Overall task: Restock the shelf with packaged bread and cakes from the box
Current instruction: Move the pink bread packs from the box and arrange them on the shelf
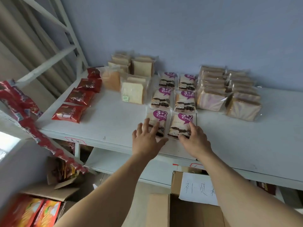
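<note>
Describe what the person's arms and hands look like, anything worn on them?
Both forearms are bare as far as the frame shows, with no sleeves in view. The left hand and right hand have no gloves, and no rings, watch or bracelets are visible. Fingernails look short and unpainted.

Both arms reach forward; left hand point(147, 138) and right hand point(195, 138) lie flat, fingers seemingly relaxed.
</note>
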